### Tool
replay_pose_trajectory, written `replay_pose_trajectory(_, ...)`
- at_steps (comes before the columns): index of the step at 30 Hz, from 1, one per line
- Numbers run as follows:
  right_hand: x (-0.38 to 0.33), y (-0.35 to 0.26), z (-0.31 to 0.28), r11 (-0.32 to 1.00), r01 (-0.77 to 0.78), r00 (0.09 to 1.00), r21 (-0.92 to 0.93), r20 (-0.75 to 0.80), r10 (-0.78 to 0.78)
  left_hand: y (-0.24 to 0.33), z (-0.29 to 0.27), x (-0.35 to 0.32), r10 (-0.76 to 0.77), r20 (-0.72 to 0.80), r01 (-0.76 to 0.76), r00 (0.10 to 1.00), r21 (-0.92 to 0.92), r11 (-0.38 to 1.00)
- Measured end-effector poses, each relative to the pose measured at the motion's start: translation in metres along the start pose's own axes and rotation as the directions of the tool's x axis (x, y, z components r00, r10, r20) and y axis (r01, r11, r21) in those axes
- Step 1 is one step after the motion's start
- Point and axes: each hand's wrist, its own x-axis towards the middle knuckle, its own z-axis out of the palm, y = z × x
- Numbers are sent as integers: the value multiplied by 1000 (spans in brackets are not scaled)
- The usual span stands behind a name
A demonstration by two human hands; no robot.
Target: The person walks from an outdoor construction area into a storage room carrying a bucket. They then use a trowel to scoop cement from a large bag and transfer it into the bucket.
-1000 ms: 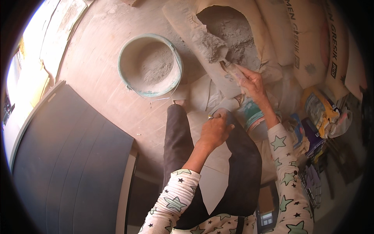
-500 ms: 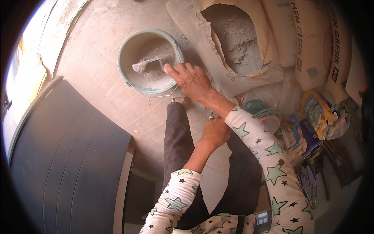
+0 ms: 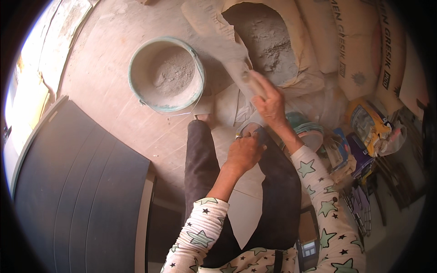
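Observation:
My right hand (image 3: 271, 102) is shut on a small dusty scoop (image 3: 249, 78), held at the lower rim of an open paper sack (image 3: 209, 22) of grey cement powder (image 3: 268, 41). A round bucket with a teal rim (image 3: 131, 77) stands on the floor to the left, with a heap of grey powder (image 3: 170, 73) in it. My left hand (image 3: 243, 154) rests on my right knee, holding nothing, its fingers draped over the dark trouser leg. I am squatting, and both sleeves are pale with green stars.
Closed paper sacks (image 3: 364, 45) are stacked at the upper right. A second teal-rimmed container (image 3: 309, 132) sits by my right forearm, with coloured packets (image 3: 368, 123) and clutter beyond it. A dark ribbed panel (image 3: 68, 191) lies on the left. The floor is dusty.
My right hand went from the sack to the bucket with the scoop, and has now swung back right to the sack's rim. More powder lies in the bucket. My left hand stayed on my knee.

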Motion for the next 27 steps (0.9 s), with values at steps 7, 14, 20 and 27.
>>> replay_pose_trajectory(7, -17, 103, -36, 869, -396, 903, -296, -298, 310, -1, 3, -2, 27, 11, -27, 1000, 34, 999)
replay_pose_trajectory(14, -2, 151, -20, 769, -449, 871, -455, -416, 263, 13, 21, -10, 64, -33, -62, 997, 56, 997)
replay_pose_trajectory(20, -1, 165, -15, 881, -364, 879, -302, -424, 218, 21, 26, -17, 73, -42, -71, 996, 57, 996)
replay_pose_trajectory(27, 3, 162, -27, 970, -225, 961, -96, -183, 205, 26, 27, -26, 82, -21, -80, 996, 85, 993)
